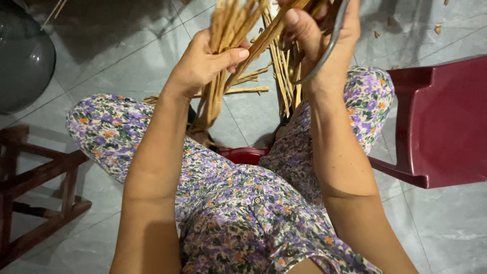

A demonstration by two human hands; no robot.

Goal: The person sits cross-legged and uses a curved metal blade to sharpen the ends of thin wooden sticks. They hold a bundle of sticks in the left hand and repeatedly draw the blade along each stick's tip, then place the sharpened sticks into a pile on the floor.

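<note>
Head view: left hand point(205, 58) closed around bamboo strip bundle point(229, 30); right hand point(317, 38) gripped on strips point(284, 71) and curved metal blade point(329, 48).

The tops of the cane strips point(238, 30) and the right hand point(319, 35) run off the top edge.

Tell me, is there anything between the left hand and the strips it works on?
Nothing visible. The left hand is closed directly around the bundle of tan strips, thumb across the front. The right hand grips more strips and a curved metal tool.
</note>
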